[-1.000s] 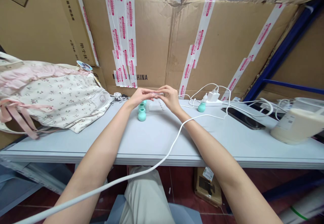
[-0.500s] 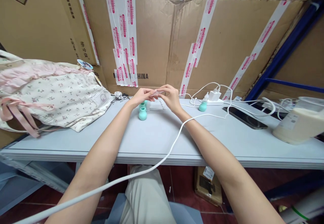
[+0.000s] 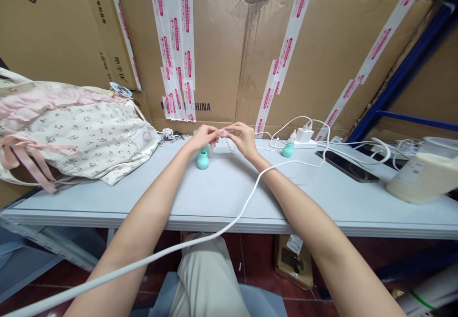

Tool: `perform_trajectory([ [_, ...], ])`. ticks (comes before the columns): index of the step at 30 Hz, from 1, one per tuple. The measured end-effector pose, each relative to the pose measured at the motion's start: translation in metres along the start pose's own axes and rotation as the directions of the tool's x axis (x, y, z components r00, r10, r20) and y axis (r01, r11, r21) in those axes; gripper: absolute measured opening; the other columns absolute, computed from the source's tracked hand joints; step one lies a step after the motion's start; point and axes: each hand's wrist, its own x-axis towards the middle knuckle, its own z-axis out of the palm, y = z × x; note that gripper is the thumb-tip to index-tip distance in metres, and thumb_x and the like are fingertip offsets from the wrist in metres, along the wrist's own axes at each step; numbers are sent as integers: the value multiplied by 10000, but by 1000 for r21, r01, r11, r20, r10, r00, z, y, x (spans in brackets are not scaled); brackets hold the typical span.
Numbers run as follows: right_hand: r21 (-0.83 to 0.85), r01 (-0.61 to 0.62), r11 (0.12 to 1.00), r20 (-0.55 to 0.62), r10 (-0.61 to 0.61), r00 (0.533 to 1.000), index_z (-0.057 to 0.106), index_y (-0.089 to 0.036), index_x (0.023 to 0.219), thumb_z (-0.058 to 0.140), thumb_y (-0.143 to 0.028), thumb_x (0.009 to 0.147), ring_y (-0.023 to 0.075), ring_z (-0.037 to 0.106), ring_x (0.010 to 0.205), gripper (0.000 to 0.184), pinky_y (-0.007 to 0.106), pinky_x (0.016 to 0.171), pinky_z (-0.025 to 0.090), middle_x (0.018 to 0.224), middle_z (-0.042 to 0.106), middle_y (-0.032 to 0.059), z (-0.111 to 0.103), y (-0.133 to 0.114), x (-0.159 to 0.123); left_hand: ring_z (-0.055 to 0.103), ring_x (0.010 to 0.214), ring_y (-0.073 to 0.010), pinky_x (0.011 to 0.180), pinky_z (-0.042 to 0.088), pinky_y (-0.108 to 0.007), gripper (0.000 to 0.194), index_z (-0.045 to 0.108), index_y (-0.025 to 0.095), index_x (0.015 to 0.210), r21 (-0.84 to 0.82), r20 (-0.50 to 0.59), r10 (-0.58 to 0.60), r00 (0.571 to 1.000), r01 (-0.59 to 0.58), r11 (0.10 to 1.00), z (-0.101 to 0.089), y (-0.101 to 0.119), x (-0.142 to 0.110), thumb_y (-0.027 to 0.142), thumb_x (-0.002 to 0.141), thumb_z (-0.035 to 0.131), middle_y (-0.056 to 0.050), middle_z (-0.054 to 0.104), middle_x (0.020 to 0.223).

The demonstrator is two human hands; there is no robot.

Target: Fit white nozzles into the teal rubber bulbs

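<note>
Above the back part of the table, my left hand (image 3: 204, 137) and my right hand (image 3: 244, 140) meet at the fingertips. Both pinch a small clear, whitish piece (image 3: 223, 133), mostly covered by the fingers. Just below my left hand stands a teal rubber bulb (image 3: 202, 161) with an open neck, and more teal shows behind it, partly hidden. Small clear plastic parts (image 3: 231, 147) lie on the table under my hands. Off to the right, another teal bulb (image 3: 287, 150) carries a clear pointed tip (image 3: 294, 136).
A floral cloth bag (image 3: 82, 131) lies at the left, with keys (image 3: 171, 136) beside it. A white charger (image 3: 304, 134), black phone (image 3: 346, 166) and powder-filled clear jug (image 3: 422, 174) are at the right. A white cable (image 3: 246, 202) crosses the foreground; a big carton (image 3: 218, 59) walls the back.
My fingers have drawn in from a flatter, more outstretched pose to a tighter pinch around the small clear piece. The view has shifted slightly; the things on the table stay put.
</note>
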Motion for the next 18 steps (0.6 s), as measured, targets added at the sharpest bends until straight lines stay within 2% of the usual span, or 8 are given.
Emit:
perform_trajectory([
  [4,-11,-24,1000,-17,23,1000,733,-214,880,674,-291,763,167,640,795,152,303,756,496,861,691,41,0,0,1,523,462,-86,457,411,-212,593,593,105,641,-178,22,-106,994,109,978,-1,6,-3,694,691,552,-69,611,585],
  [7,-13,-30,999,-5,30,1000,733,-220,902,658,-305,778,172,641,807,168,312,761,499,872,689,44,0,-1,2,524,489,-82,479,406,-210,560,630,90,704,-206,65,-139,988,149,967,-6,8,-6,649,668,618,-87,642,647],
  [10,-2,-12,1000,18,12,1000,735,-218,901,669,-322,772,174,644,807,178,317,771,499,865,691,47,1,-4,2,494,480,-68,473,375,-210,479,647,91,681,-188,83,-128,988,141,972,-9,8,-8,567,644,686,-67,628,624],
  [14,-7,15,1000,21,-15,1000,735,-228,892,679,-359,762,171,645,806,192,309,770,499,848,693,38,2,-7,1,405,413,-45,411,275,-212,417,621,104,598,-163,22,-82,996,85,983,-10,6,-8,511,634,704,-9,533,508],
  [18,-11,28,1000,28,-27,999,735,-215,884,674,-362,767,166,644,799,197,301,768,495,842,693,39,2,-9,0,373,397,-32,386,221,-204,398,608,105,593,-161,-5,-81,997,79,984,-8,6,-8,489,630,711,15,486,485],
])
